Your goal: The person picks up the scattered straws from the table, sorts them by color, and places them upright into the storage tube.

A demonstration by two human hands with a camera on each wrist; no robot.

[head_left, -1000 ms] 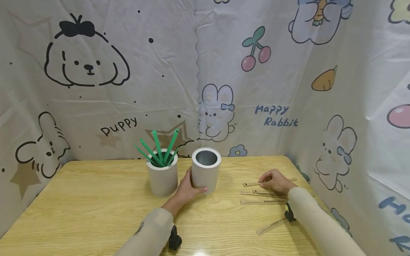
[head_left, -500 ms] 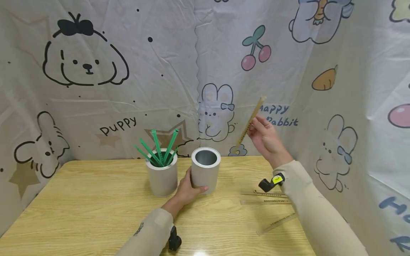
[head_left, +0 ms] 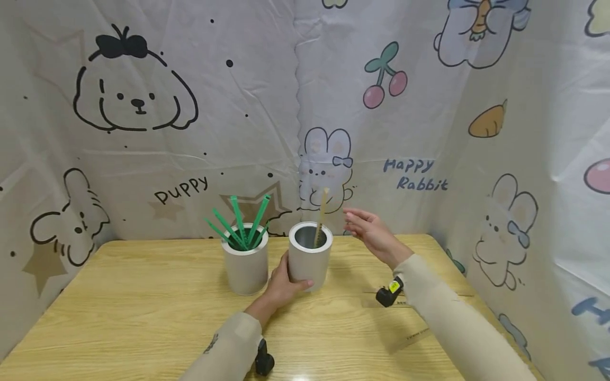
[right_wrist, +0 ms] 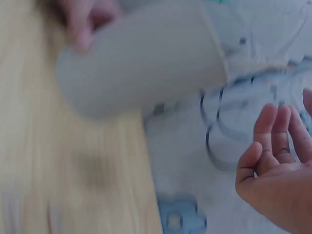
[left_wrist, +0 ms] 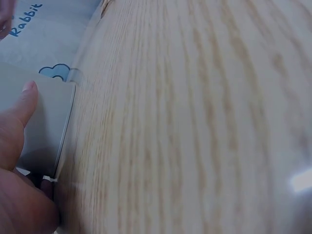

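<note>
My left hand (head_left: 282,286) grips the lower side of a white cylindrical holder (head_left: 310,267), thumb across its front. One slim tan stick with dark print (head_left: 321,214), like a wrapped straw, stands inside, tilted, its lower end hidden. Just right of the rim is my right hand (head_left: 374,233), raised, fingers loosely bent, with nothing held. In the right wrist view its fingers (right_wrist: 280,134) are apart from the holder. A second white holder (head_left: 246,272) stands to the left, with several green sticks (head_left: 239,217) fanned out of it.
More tan sticks (head_left: 413,337) lie on the wooden table (head_left: 143,307) at the right, partly behind the right forearm. A cloth printed with cartoon animals (head_left: 248,106) hangs along the back and sides of the table.
My right hand picked one tan stick off the table, lifted it, moved left and released it into the right-hand holder. My left hand kept its grip on that holder.
</note>
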